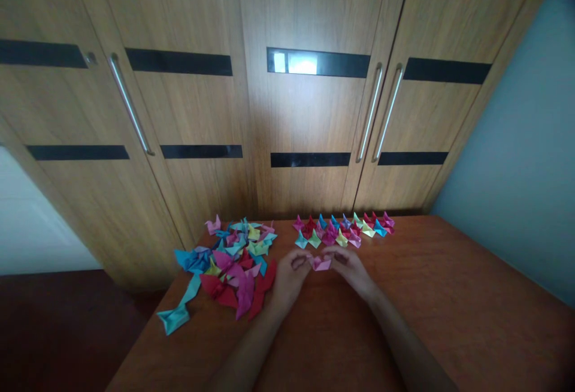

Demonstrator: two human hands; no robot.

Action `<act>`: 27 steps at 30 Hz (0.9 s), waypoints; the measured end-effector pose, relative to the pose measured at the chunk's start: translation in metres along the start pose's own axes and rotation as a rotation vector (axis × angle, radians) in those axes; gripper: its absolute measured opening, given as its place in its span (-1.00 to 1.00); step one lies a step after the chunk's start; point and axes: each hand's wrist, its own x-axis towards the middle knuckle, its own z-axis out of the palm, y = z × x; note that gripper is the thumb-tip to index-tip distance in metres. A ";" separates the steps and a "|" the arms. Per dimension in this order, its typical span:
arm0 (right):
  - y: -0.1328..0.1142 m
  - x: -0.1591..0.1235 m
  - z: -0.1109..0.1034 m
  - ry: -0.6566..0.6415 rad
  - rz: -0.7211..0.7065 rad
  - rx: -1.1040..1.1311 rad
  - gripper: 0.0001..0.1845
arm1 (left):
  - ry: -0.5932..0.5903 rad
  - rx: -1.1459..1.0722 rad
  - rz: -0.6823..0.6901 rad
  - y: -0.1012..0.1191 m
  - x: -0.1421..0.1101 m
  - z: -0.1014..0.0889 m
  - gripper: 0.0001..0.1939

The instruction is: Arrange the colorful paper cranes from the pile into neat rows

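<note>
Between my two hands is a small pink folded-paper piece [320, 264], pinched at its left end by my left hand [291, 272] and at its right end by my right hand [350, 267]. Its pointed sides stand up like those of a little paper boat. Just beyond it, rows of similar folded-paper pieces [330, 234] in red, pink, blue, green and yellow stand upright on the table. Left of my left hand lies a loose heap of coloured folded papers [238, 266], some of them long and flattened.
The reddish-brown wooden table [449, 296] reaches back to a wooden wardrobe [305, 110] with metal handles and dark strips. A teal folded paper [173, 319] lies near the table's left edge. A pale blue wall [516, 158] bounds the right side.
</note>
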 end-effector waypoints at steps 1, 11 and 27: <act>0.001 0.000 0.000 -0.001 -0.003 -0.008 -0.74 | 0.024 0.005 -0.029 -0.004 -0.001 0.001 -0.87; 0.010 -0.001 0.005 -0.058 -0.010 -0.185 -0.76 | 0.102 0.000 -0.074 -0.019 -0.009 -0.005 -0.82; 0.003 -0.003 -0.012 -0.040 -0.001 -0.219 -0.73 | -0.006 0.015 -0.110 -0.023 -0.010 -0.006 -0.71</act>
